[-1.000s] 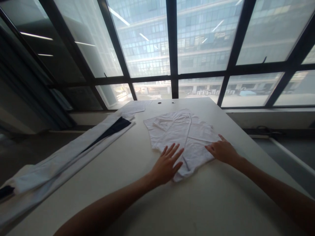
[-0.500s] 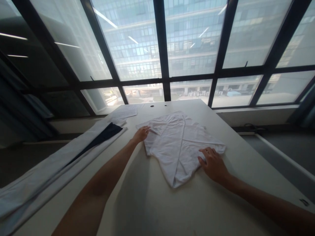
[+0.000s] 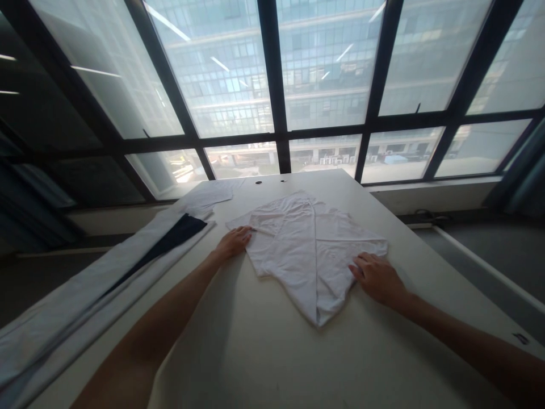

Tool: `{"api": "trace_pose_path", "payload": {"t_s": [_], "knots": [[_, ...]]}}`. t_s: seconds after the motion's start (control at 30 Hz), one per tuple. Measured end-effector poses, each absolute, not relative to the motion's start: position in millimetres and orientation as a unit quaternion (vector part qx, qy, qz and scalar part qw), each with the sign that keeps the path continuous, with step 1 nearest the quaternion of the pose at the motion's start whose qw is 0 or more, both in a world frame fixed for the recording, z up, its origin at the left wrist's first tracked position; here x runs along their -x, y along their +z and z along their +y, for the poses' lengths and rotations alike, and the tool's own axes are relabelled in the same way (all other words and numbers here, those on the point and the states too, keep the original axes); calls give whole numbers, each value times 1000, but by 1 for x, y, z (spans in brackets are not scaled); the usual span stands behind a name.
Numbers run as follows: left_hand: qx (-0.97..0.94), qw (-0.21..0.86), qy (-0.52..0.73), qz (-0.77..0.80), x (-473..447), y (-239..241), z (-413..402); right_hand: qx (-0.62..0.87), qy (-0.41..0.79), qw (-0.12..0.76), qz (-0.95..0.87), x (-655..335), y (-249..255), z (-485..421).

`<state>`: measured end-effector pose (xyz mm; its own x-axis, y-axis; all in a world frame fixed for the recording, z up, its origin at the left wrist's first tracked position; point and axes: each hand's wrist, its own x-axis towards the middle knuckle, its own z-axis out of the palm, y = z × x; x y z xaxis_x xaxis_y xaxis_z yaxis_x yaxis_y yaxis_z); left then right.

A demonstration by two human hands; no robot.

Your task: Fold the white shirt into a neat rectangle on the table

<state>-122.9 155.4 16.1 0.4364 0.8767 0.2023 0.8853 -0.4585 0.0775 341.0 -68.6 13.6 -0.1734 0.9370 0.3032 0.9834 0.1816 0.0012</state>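
A creased white garment (image 3: 293,244) with visible seams lies spread on the white table, its lowest point towards me. At its left edge, my left hand (image 3: 234,241) has its fingers closed on the cloth. My right hand (image 3: 378,278) holds the lower right edge with bent fingers, the thumb at the cloth's border. Some fingertips of both hands are hard to make out against the fabric.
Long folded white cloth (image 3: 106,278) with a dark navy piece (image 3: 162,247) runs along the table's left side. Another flat white piece (image 3: 208,193) lies beyond it. The table (image 3: 264,352) reaches towards large dark-framed windows (image 3: 279,136); its right edge slopes down beside me.
My left hand has shifted left and my right hand slightly right. The garment is stretched wider and flatter, its lower point moved right. The view has shifted slightly.
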Motion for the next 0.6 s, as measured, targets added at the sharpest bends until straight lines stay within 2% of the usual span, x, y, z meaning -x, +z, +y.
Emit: {"api": "trace_pose_path", "payload": {"t_s": [0.2,0.47,0.6], "knots": [[837,75,-111,-531,132,20,95,600,-56,110,-791,-397,18,-26],[871,114,-90,-469,120,34,6,586,-102,10,-804,-425,18,21],[878,117,-88,-456,112,39,-30,589,-92,10,-803,-425,14,31]]}}
